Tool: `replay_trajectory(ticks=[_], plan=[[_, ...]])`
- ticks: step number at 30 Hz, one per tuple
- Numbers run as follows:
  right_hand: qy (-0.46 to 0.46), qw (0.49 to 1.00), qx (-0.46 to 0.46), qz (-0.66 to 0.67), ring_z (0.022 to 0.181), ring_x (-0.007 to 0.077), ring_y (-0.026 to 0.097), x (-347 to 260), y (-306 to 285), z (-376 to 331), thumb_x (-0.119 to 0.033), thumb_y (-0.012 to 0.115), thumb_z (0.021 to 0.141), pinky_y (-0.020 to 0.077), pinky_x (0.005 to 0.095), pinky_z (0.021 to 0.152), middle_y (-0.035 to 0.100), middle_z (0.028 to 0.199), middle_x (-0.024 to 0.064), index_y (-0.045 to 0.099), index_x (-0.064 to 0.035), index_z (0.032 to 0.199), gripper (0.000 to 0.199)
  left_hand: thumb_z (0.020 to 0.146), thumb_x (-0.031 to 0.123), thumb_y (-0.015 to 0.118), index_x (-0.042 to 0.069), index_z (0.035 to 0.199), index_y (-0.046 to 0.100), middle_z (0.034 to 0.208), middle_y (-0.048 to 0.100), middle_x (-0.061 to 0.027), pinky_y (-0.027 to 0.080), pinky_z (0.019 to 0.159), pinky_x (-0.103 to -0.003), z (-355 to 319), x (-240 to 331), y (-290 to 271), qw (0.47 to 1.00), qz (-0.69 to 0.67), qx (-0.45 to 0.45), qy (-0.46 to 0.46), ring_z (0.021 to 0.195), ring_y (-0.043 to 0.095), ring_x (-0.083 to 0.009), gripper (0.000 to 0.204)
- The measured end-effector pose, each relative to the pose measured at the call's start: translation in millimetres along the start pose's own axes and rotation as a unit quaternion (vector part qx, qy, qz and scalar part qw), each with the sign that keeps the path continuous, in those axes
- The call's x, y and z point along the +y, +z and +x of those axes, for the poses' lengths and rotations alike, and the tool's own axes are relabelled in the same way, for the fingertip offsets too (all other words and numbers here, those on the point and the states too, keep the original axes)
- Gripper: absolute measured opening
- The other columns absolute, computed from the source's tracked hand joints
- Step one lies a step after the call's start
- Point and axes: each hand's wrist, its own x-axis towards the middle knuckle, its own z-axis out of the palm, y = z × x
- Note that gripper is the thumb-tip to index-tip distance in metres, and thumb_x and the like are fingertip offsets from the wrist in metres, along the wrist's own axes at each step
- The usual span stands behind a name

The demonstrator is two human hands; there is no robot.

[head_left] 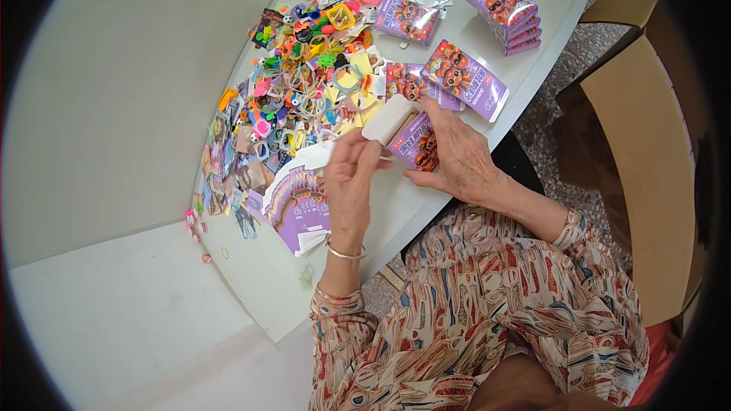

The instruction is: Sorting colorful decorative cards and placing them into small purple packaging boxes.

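Box: small purple carton (415,141) sits between both hands, its white end flap (390,118) standing open just above the left fingertips.
Right hand: right hand (461,160) wraps the carton's far side, fingers curled snug around it, thumb underneath.
Left hand: left hand (352,175) pinches narrow at the open mouth; whether something small sits in that pinch, I cannot tell.
Supplies: flat purple sleeves (298,209) lie just below the left fingers; the bright trinket pile (304,84) spreads beyond the fingertips.
Finished boxes: closed cartons (509,9) stack well past the right fingers on the white table (259,289).
Tip: keeping the right grip steady and the mouth square looks best, so the flap tucks without creasing.
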Motion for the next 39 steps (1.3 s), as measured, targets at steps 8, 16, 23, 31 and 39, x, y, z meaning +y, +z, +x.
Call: replay_trajectory(ticks=[8, 16, 23, 31, 39], plan=[[-0.068, 0.997, 0.037, 0.003, 0.092, 0.0346, 0.058, 5.5, 1.3, 0.3, -0.026, 0.083, 0.058, 0.0471, 0.0424, 0.076, 0.052, 0.106, 0.0168, 0.038, -0.0042, 0.129, 0.087, 0.089, 0.008, 0.066, 0.003, 0.125, 0.058, 0.114, 0.065, -0.0046, 0.047, 0.087, -0.03, 12.3, 3.9, 0.7, 0.95, -0.171, -0.128, -0.227, 0.098, 0.06, -0.0115, 0.037], [-0.088, 0.995, 0.036, 0.021, 0.09, 0.034, 0.057, 11.4, 3.8, 5.1, -0.027, 0.082, 0.058, 0.0467, 0.0429, 0.074, 0.051, 0.101, 0.0148, 0.038, -0.0063, 0.132, 0.089, 0.089, 0.008, 0.067, 0.002, 0.131, 0.055, 0.118, 0.063, -0.0043, 0.045, 0.09, -0.03, 10.5, 0.7, 3.6, 0.947, -0.175, -0.14, -0.229, 0.103, 0.058, -0.0122, 0.044], [-0.105, 0.994, -0.011, 0.005, 0.086, 0.0344, 0.058, 16.8, 1.2, 8.0, -0.027, 0.078, 0.061, 0.0473, 0.0442, 0.071, 0.051, 0.099, 0.0151, 0.039, -0.0058, 0.132, 0.084, 0.097, 0.016, 0.057, -0.002, 0.136, 0.049, 0.124, 0.061, -0.0099, 0.043, 0.097, -0.031, -9.6, -10.3, 23.4, 0.995, 0.068, -0.078, 0.008, 0.112, 0.058, -0.0179, 0.044], [-0.111, 0.992, 0.033, 0.051, 0.096, 0.0369, 0.06, 19.2, 3.7, 7.4, -0.027, 0.078, 0.059, 0.0491, 0.0433, 0.077, 0.057, 0.106, 0.0214, 0.038, 0.0009, 0.13, 0.086, 0.096, 0.01, 0.057, -0.001, 0.13, 0.056, 0.123, 0.062, -0.0128, 0.045, 0.096, -0.031, -16.1, -22.0, 23.6, 0.965, 0.225, -0.066, 0.119, 0.111, 0.059, -0.0191, 0.036], [-0.092, 0.992, 0.012, 0.085, 0.098, 0.0392, 0.061, 17.4, 0.7, 6.2, -0.024, 0.078, 0.062, 0.0527, 0.0432, 0.078, 0.057, 0.11, 0.0257, 0.036, 0.006, 0.131, 0.086, 0.092, 0.008, 0.063, -0.002, 0.12, 0.064, 0.108, 0.068, -0.0071, 0.05, 0.082, -0.022, -6.8, -10.2, 30.7, 0.997, 0.056, -0.052, 0.014, 0.095, 0.061, -0.0073, 0.03]])
